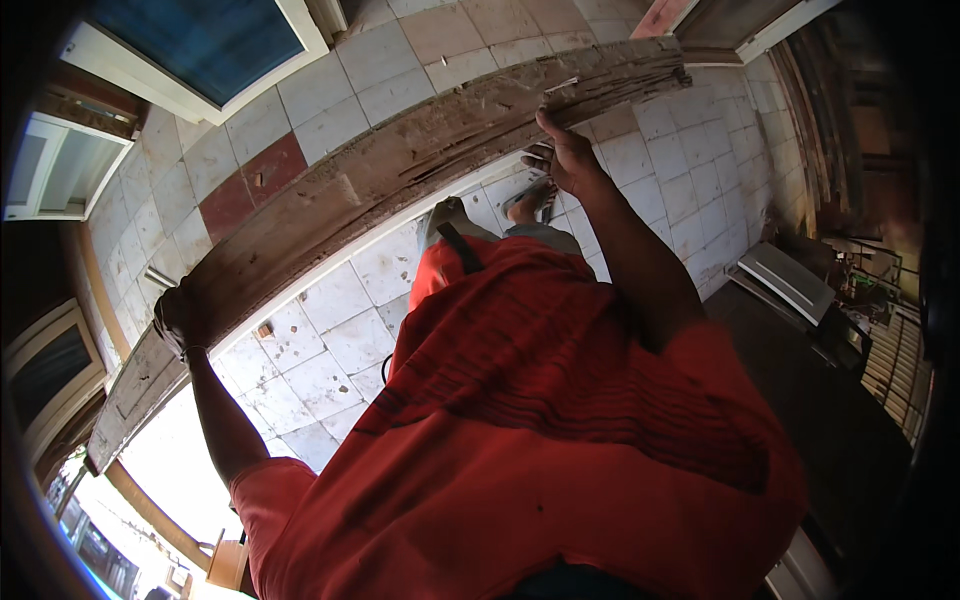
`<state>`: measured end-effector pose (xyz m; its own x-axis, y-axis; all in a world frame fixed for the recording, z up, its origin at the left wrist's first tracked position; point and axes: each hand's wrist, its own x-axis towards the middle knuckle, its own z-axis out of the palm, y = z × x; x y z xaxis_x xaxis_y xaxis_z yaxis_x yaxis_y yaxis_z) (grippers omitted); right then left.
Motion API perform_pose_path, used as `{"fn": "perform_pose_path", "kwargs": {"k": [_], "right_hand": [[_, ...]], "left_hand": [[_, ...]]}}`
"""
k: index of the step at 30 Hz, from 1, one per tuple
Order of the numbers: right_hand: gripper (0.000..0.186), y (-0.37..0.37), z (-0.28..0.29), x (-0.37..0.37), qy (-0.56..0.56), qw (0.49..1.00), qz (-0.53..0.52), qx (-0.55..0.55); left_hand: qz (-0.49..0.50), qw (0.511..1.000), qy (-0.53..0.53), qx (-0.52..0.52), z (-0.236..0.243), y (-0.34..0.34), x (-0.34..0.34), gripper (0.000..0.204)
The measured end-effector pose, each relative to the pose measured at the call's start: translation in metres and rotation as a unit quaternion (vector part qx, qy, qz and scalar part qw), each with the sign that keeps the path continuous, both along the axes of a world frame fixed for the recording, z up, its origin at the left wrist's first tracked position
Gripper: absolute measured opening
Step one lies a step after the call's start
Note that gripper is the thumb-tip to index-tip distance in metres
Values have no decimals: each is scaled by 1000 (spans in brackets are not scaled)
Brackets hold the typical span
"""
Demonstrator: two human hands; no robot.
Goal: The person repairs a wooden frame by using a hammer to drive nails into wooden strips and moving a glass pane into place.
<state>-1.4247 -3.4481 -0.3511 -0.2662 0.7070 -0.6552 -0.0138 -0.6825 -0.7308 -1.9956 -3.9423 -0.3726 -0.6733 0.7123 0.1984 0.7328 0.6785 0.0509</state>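
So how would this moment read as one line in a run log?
left grip: curled over wooden plank | right grip: at plank's near edge, thumb and fingers apart | red tiles: beyond plank

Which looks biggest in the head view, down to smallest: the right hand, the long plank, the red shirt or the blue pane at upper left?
1. Red shirt
2. Long plank
3. Blue pane
4. Right hand
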Motion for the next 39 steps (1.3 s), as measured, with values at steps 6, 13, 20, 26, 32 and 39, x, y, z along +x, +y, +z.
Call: {"fn": "perform_pose_path", "kwargs": {"k": [6,13,20,26,32,39], "right_hand": [[60,0,0,0,-2,1000,13,-9],[66,-4,17,4,-31,998,42,-18],[92,1,-1,8,-27,998,43,-47],[101,-35,-6,-25,-14,997,-51,-50],[118,-209,2,-120,26,988,-25,-147],[130,-361,34,-254,116,941,175,-264]], "left_hand": [[-3,1000,-6,-11,0,-12,-5,34],[-14,1000,-16,-12,-2,-13,-13,36],[-6,1000,-23,6,-20,-28,-19,41],[56,997,49,30,-53,-61,-23,58],[88,988,-23,125,-8,-9,30,36],[99,977,-34,188,14,-17,47,34]]}}
